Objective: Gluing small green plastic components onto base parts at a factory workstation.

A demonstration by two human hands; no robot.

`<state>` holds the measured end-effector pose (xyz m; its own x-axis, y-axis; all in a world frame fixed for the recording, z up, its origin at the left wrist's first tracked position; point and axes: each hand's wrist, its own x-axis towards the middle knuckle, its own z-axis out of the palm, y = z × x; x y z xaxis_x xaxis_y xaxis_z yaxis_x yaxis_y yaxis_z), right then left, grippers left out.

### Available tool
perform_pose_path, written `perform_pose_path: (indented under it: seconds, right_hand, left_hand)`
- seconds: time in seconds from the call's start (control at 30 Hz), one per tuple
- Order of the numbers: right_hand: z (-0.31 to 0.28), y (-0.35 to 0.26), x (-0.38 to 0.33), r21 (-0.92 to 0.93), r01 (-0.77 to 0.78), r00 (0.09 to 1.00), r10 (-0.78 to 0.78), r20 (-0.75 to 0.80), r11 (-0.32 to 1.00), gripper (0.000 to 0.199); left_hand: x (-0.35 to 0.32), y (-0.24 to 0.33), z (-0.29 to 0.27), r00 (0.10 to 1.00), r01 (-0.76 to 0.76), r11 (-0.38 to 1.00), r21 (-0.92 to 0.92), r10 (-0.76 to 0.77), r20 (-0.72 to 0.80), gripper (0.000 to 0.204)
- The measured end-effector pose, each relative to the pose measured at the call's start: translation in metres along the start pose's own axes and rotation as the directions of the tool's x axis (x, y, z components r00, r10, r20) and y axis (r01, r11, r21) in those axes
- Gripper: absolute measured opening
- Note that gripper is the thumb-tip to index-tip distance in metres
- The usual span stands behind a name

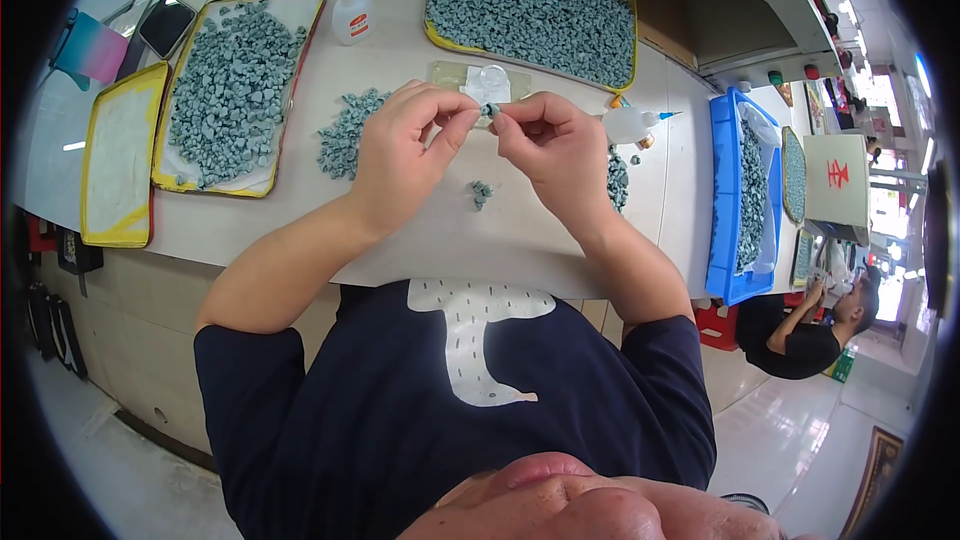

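Note:
My left hand [412, 140] and my right hand [552, 145] meet over the table, fingertips pinched together around a small grey-green stone-like piece [490, 110]. Their fingers cover most of it. Just beyond lies a clear flat block with a round whitish patch [487, 83]. A loose pile of similar pieces [345, 135] sits left of my left hand, and another pile [617, 180] lies beside my right wrist. A little clump of pieces [481, 194] rests on the table between my forearms.
A yellow-edged tray of pieces [235, 90] and a yellow-rimmed tray [115, 160] stand at left. A white nozzle bottle [351, 15] and a full tray [530, 10] are farther back. At right are a blue-tipped bottle [628, 125], a blue bin [727, 200] and a seated co-worker [800, 340].

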<state>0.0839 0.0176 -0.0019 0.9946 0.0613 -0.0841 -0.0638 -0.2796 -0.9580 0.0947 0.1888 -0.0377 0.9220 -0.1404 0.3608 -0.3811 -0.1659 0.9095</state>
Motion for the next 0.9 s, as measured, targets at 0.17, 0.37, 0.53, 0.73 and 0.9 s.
perform_pose_path:
  seconds: [0.17,0.37,0.53,0.73,0.9]
  right_hand:
    - [0.005,0.007,-0.003,-0.176,0.277,0.954,-0.292,-0.069,0.945,0.005]
    - [0.000,0.012,-0.008,-0.230,0.416,0.893,-0.443,-0.078,0.880,0.008]
    - [-0.028,0.011,-0.006,-0.156,0.301,0.953,-0.303,0.013,0.941,0.006]
    - [-0.091,0.018,0.005,-0.793,0.303,0.948,-0.256,0.191,0.528,0.008]
    - [-0.095,0.031,0.000,-0.924,0.086,0.996,-0.017,0.086,0.373,0.009]
  left_hand:
    - [0.003,0.003,0.002,0.969,-0.240,0.963,0.121,0.246,-0.038,0.010]
    - [0.004,0.011,0.009,0.941,-0.322,0.935,0.151,0.334,-0.062,0.012]
    - [0.008,0.010,0.014,0.960,-0.281,0.941,0.187,0.277,0.051,0.009]
    - [-0.003,-0.003,0.016,0.903,-0.287,0.923,0.257,0.171,0.394,0.007]
    - [-0.005,-0.009,0.009,0.903,-0.212,0.906,0.366,0.038,0.428,0.007]
